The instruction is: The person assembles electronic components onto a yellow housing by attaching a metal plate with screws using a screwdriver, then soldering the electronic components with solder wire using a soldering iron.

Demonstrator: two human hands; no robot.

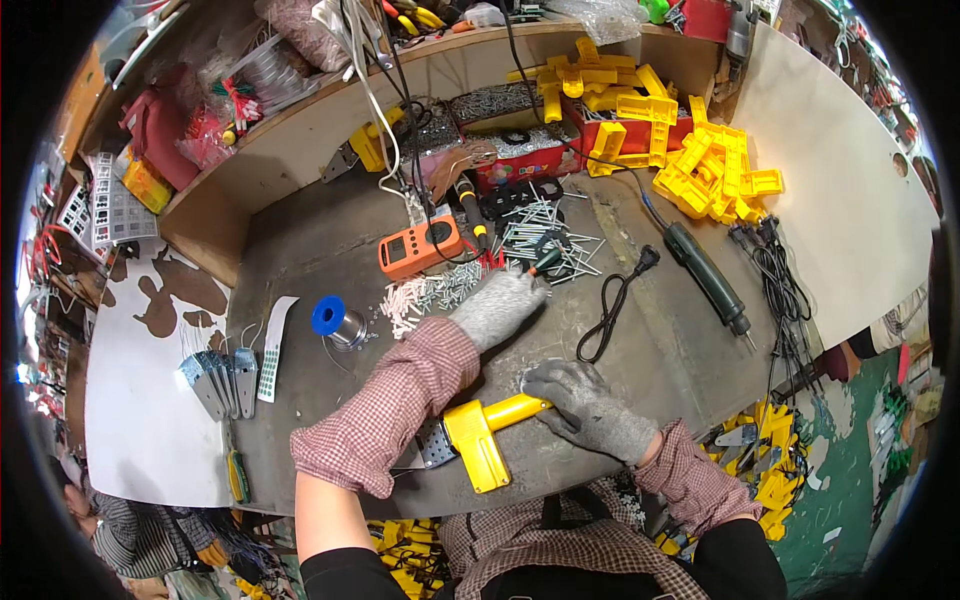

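My left hand [500, 305], in a grey glove, reaches over the far middle of the bench beside a pile of long screws [550, 235]. Its fingers are bent together; what they hold, if anything, is hidden. Just past its fingertips lies a small dark green handle with a red end [545, 262]. My right hand [590, 410], gloved too, is closed round the end of the handle of a yellow plastic housing [480, 450] near the front edge. A perforated metal plate [435, 445] sticks out of the housing's left side.
An orange multimeter [420, 248] lies behind small pale pink sleeves [402, 305]. A solder spool [345, 325] stands at left, near metal plates [225, 380]. To the right are a coiled black power cord [605, 320], an electric screwdriver [705, 280] and piled yellow housings [715, 170].
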